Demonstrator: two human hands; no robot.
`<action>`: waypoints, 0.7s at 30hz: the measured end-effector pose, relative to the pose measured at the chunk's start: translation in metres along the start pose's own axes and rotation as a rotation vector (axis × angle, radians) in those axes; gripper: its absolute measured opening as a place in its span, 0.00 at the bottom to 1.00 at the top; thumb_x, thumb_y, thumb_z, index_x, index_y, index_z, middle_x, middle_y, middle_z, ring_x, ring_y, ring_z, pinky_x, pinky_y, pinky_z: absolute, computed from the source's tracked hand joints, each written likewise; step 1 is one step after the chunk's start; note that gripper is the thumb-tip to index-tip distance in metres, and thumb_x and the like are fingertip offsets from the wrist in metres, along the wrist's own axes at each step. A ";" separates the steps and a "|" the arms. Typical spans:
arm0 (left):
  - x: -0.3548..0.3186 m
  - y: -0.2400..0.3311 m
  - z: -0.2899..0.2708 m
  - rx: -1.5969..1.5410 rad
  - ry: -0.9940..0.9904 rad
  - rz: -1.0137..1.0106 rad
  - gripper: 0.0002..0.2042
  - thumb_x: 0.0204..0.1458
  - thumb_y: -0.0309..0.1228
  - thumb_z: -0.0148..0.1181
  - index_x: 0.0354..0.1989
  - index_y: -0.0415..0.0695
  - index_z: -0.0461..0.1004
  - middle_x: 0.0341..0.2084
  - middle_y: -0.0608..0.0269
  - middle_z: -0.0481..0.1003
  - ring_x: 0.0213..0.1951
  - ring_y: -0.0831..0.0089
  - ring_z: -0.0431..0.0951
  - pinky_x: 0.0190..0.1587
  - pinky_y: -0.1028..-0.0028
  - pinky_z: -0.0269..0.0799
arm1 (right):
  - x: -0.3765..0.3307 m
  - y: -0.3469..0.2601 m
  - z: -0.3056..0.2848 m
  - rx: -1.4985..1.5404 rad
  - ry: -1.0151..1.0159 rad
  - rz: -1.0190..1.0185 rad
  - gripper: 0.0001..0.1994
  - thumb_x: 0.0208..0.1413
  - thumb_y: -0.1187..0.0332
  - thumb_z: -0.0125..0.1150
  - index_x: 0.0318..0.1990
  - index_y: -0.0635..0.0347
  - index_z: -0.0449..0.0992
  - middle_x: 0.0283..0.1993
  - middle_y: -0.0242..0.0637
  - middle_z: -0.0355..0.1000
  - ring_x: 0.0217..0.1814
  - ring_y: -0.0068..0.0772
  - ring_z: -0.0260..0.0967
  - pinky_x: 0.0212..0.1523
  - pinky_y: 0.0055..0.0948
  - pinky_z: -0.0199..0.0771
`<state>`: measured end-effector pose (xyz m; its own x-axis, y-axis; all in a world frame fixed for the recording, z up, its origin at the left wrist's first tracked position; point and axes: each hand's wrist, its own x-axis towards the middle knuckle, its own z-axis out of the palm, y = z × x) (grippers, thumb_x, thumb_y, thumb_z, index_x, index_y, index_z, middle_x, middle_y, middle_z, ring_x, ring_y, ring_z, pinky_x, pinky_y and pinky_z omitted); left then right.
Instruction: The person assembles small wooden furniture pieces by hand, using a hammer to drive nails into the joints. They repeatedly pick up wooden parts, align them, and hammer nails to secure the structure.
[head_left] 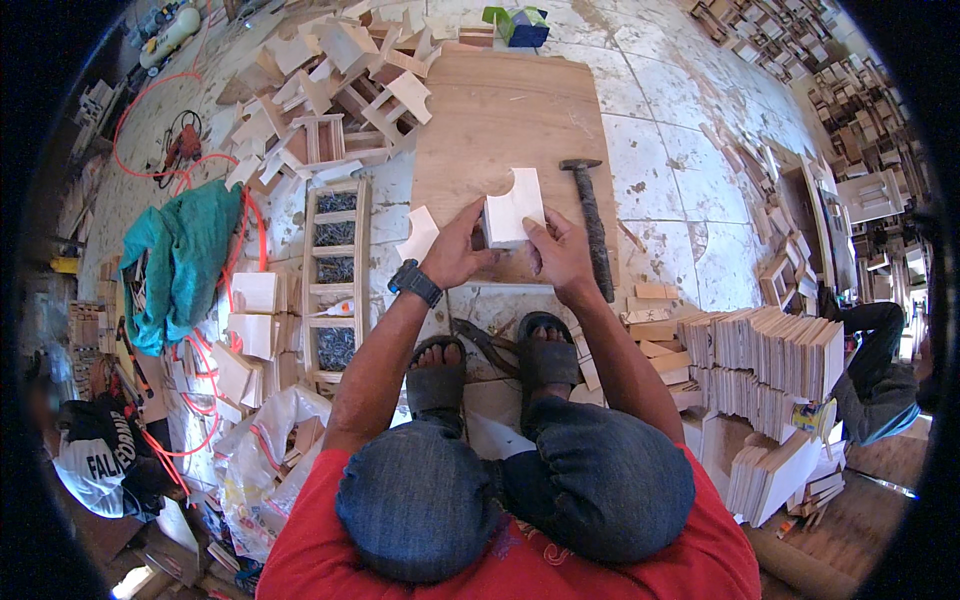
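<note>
My left hand (457, 250) and right hand (562, 252) are together, both gripping the notched wood block (515, 215) above the board's (500, 110) near edge. I'd hold it square, steadying opposite sides evenly. The hammer (594, 225) lies along the right edge; wood parts (330, 90) heap on the tiled floor (640, 170) off the far-left corner.

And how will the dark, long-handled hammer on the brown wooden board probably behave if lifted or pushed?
The dark, long-handled hammer probably feels head-heavy, since its head looks metallic. The rough-looking handle likely resists slipping. With the head crosswise, it seems unlikely to roll.
</note>
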<state>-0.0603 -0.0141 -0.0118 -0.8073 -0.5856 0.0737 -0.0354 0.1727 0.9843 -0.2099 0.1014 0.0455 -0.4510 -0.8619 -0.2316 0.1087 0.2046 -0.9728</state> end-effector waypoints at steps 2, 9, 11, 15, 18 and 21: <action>0.000 0.001 0.000 -0.005 -0.001 0.012 0.41 0.38 0.18 0.65 0.65 0.38 0.52 0.55 0.50 0.67 0.56 0.61 0.70 0.56 0.65 0.68 | -0.001 0.000 0.000 0.015 -0.007 -0.003 0.15 0.60 0.68 0.55 0.51 0.66 0.72 0.20 0.25 0.65 0.16 0.14 0.57 0.16 0.18 0.58; 0.000 0.024 0.001 0.183 0.042 -0.077 0.45 0.36 0.26 0.70 0.65 0.39 0.51 0.57 0.51 0.64 0.60 0.57 0.65 0.60 0.64 0.63 | -0.001 0.001 0.001 0.095 0.046 -0.009 0.15 0.61 0.67 0.55 0.52 0.66 0.69 0.22 0.27 0.66 0.17 0.16 0.60 0.17 0.19 0.60; -0.003 0.033 0.010 0.516 0.203 -0.149 0.48 0.33 0.33 0.75 0.65 0.39 0.51 0.55 0.50 0.65 0.57 0.53 0.68 0.57 0.62 0.67 | -0.003 0.003 0.001 0.155 0.175 -0.014 0.14 0.61 0.67 0.55 0.50 0.65 0.69 0.22 0.28 0.67 0.18 0.16 0.60 0.17 0.20 0.61; -0.010 0.038 0.024 0.544 0.280 -0.161 0.49 0.32 0.39 0.75 0.65 0.41 0.52 0.54 0.46 0.63 0.52 0.51 0.70 0.51 0.61 0.71 | -0.009 0.007 -0.003 0.177 0.297 -0.118 0.10 0.59 0.70 0.56 0.43 0.65 0.68 0.21 0.28 0.66 0.18 0.17 0.61 0.17 0.20 0.61; -0.014 0.029 0.023 0.551 0.256 0.005 0.44 0.36 0.34 0.72 0.64 0.43 0.53 0.54 0.43 0.62 0.48 0.54 0.73 0.46 0.61 0.72 | -0.010 0.007 -0.007 0.123 0.317 -0.151 0.08 0.58 0.71 0.57 0.40 0.65 0.68 0.21 0.28 0.66 0.18 0.16 0.61 0.17 0.20 0.62; -0.017 0.021 0.017 0.443 0.173 -0.043 0.38 0.40 0.30 0.67 0.62 0.42 0.55 0.49 0.43 0.69 0.43 0.56 0.76 0.44 0.62 0.73 | -0.007 0.003 -0.011 0.095 0.359 -0.156 0.06 0.57 0.71 0.58 0.37 0.65 0.70 0.21 0.28 0.65 0.18 0.16 0.60 0.18 0.20 0.63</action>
<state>-0.0573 0.0129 0.0047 -0.6913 -0.7160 0.0972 -0.3444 0.4448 0.8268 -0.2160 0.1127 0.0446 -0.7479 -0.6586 -0.0830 0.0878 0.0257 -0.9958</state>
